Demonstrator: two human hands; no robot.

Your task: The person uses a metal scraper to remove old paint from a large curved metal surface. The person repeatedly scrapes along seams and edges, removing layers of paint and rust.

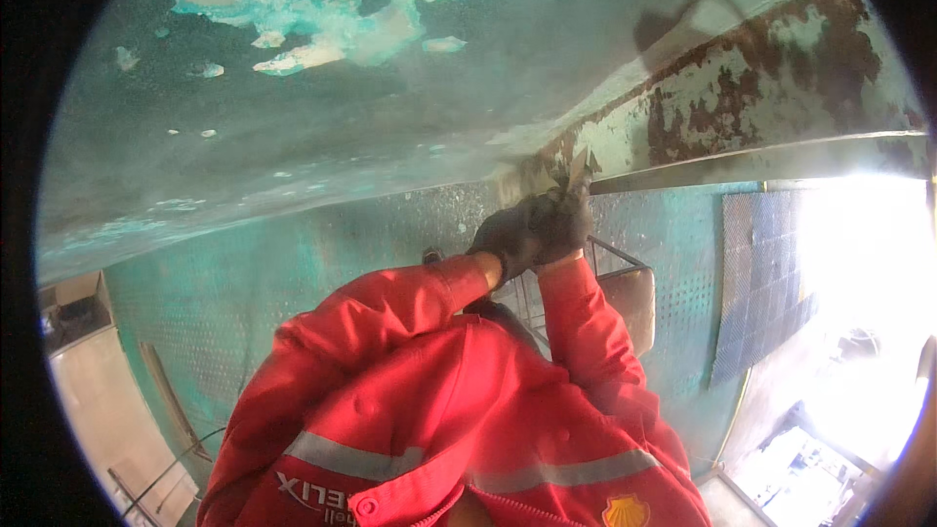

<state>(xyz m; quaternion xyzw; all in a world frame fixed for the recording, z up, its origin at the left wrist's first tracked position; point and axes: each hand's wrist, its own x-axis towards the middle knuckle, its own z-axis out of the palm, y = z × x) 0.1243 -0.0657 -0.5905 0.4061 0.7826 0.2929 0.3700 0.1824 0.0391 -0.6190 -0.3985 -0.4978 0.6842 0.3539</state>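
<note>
Both my hands wear dark gloves and meet near the centre, close to the lower edge of a painted beam. My right hand [567,223] is shut on a scraper [580,167], whose pale, pointed blade is up against the end of the beam [703,106]. Pressed against it from the left is my left hand [509,233]; the gloves overlap, so whether its fingers also grip the handle is hidden. Pale green paint on the beam is broken by rough brown patches. Above spreads a grey-green surface [351,110] with turquoise and whitish patches.
Below my right forearm stands a metal-framed chair [633,304] on the teal floor [673,234]. A patterned mat [761,263] lies at right, beside a very bright opening. Pale panels [99,388] and a thin cable [172,465] are at lower left.
</note>
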